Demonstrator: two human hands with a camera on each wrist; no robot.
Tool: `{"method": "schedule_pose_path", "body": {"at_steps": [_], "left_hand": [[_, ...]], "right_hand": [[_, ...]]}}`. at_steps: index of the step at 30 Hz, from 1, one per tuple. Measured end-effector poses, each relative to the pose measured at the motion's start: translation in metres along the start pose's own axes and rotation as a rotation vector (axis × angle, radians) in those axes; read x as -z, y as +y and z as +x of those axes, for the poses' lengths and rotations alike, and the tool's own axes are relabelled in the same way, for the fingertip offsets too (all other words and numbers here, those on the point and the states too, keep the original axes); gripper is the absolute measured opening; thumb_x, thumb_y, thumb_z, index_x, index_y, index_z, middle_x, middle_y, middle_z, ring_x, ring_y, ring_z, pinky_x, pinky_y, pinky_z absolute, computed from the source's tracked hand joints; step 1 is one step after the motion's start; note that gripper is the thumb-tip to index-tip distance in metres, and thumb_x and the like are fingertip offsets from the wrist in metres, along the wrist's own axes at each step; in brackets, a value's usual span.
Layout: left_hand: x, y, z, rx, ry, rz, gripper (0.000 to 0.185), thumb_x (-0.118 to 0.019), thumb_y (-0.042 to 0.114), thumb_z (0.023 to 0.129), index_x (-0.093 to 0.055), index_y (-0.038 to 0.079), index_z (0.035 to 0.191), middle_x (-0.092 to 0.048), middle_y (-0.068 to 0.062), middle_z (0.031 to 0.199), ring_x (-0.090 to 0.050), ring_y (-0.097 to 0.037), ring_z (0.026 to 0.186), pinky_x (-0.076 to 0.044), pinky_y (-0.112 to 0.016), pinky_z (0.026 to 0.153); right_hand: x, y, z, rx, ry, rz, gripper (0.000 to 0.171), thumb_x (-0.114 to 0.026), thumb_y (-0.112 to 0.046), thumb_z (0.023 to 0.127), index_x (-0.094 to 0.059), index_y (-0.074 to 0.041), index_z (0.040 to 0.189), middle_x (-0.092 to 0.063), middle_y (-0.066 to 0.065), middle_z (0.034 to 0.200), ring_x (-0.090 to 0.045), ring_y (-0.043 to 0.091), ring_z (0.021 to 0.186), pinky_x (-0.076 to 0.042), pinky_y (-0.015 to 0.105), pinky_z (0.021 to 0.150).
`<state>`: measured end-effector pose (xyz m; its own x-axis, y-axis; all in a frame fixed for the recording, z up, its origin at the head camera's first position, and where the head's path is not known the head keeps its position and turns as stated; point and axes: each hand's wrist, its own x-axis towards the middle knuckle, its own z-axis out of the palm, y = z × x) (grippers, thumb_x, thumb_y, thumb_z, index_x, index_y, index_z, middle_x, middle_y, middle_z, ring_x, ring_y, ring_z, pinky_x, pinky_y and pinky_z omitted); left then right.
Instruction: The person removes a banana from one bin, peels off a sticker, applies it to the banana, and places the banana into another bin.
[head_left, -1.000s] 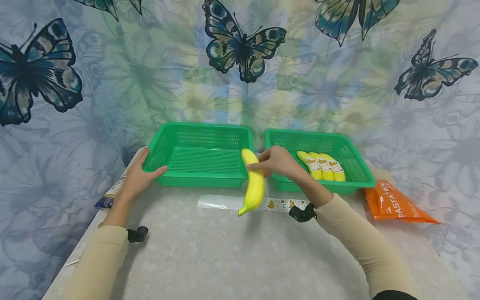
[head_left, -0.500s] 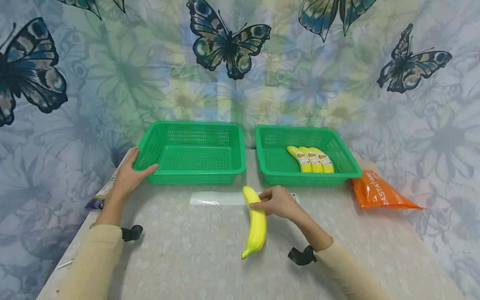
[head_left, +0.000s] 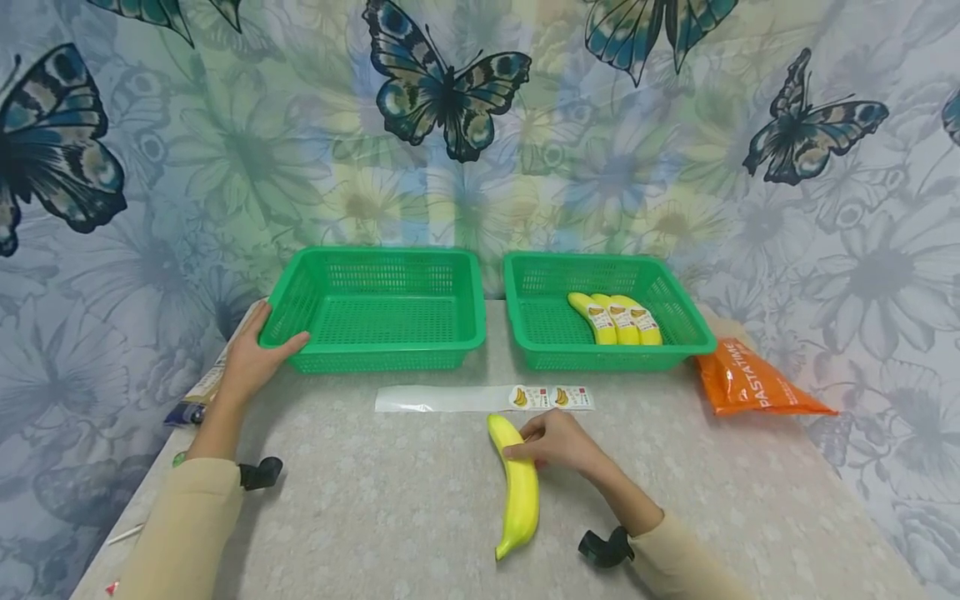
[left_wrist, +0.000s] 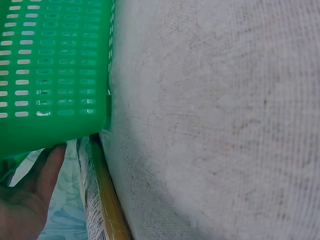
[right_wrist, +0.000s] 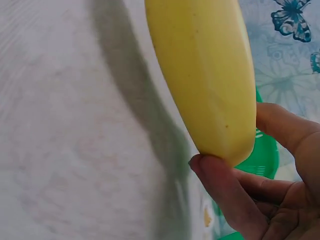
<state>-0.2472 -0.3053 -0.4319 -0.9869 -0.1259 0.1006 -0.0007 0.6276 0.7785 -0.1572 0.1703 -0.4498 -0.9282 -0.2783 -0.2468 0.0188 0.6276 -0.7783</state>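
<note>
We hold a plain yellow banana (head_left: 517, 485) low in the middle of the head view, our right hand (head_left: 558, 442) pinching its upper end between thumb and fingers; in the right wrist view the thumb (right_wrist: 227, 192) and a finger clasp its blunt tip. It lies on the table (head_left: 390, 500), just below a clear sticker strip (head_left: 480, 398) with two banana labels left at its right end. Three labelled bananas (head_left: 615, 317) lie together in the right green basket (head_left: 678, 321). The left green basket (head_left: 375, 312), left of centre, holds nothing; our left hand (head_left: 251, 358) grips its left rim, thumb over the edge. We judge this banana is unlabelled and not yet binned.
</note>
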Motion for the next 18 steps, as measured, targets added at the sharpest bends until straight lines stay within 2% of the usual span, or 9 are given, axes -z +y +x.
{"method": "schedule_pose_path", "body": {"at_steps": [7, 13, 18], "left_hand": [[0.0025, -0.0021, -0.0031, 0.005, 0.005, -0.017, 0.099, -0.062, 0.054, 0.09, -0.001, 0.016, 0.158, 0.004, -0.005, 0.166, 0.001, -0.044, 0.15, -0.015, -0.074, 0.11], [0.004, -0.0017, -0.0024, 0.004, 0.001, -0.005, 0.099, -0.061, 0.056, 0.09, 0.0, 0.019, 0.158, 0.006, -0.001, 0.166, 0.002, -0.043, 0.151, -0.015, -0.075, 0.109], [0.0033, -0.0009, -0.0022, 0.015, 0.01, -0.006, 0.099, -0.061, 0.057, 0.089, 0.0, 0.019, 0.157, 0.006, 0.002, 0.165, 0.001, -0.042, 0.151, -0.016, -0.073, 0.111]], "right_hand": [[-0.0069, 0.0052, 0.0056, 0.009, 0.025, -0.059, 0.04, -0.084, -0.043, 0.071, -0.076, -0.008, 0.089, -0.066, -0.002, 0.065, -0.058, 0.011, 0.055, -0.048, 0.024, 0.051], [-0.0043, -0.0004, 0.0055, 0.042, 0.032, -0.139, 0.033, -0.082, -0.045, 0.072, -0.074, -0.013, 0.076, -0.055, -0.006, 0.055, -0.047, 0.008, 0.051, -0.037, 0.02, 0.047], [-0.0019, -0.0026, 0.0066, -0.006, 0.003, -0.136, 0.034, -0.082, -0.045, 0.074, -0.076, -0.012, 0.08, -0.06, -0.006, 0.059, -0.051, 0.008, 0.054, -0.041, 0.022, 0.049]]}}
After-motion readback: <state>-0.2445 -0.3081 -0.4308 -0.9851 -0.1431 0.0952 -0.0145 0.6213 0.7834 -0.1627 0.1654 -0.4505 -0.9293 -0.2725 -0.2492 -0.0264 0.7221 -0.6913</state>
